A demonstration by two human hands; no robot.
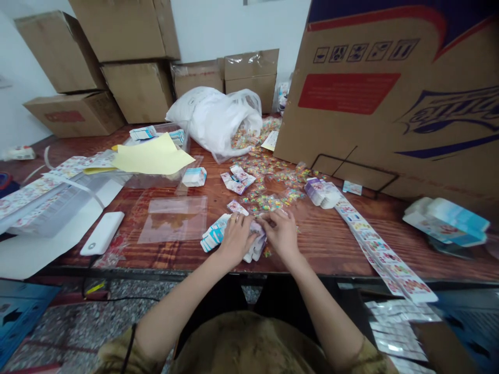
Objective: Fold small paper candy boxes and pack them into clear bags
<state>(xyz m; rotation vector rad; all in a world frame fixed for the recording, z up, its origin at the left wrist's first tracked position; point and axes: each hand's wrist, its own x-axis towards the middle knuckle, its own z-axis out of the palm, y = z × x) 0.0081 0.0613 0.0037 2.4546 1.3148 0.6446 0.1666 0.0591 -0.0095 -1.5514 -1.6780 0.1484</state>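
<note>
To the right of a white rectangular device (102, 234) and fanned blue-and-white cardboard cartons (212, 235), the left hand (236, 239) curls over purple-and-white cardboard cartons (256, 248) on the red-brown wooden table (323, 244), its grip impossible to tell, while the right hand (281, 234) bends its fingertips at their far end, its hold likewise unclear.

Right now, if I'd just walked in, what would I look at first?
Probably the huge brown cardboard box with blue and red print, filling the upper right. Then maybe the white plastic bag lying open at the back middle, with tiny colourful clear-wrapped pieces spread before its mouth. Front and middle, the bare left hand and bare right hand touch small purple-and-white cartons.
</note>
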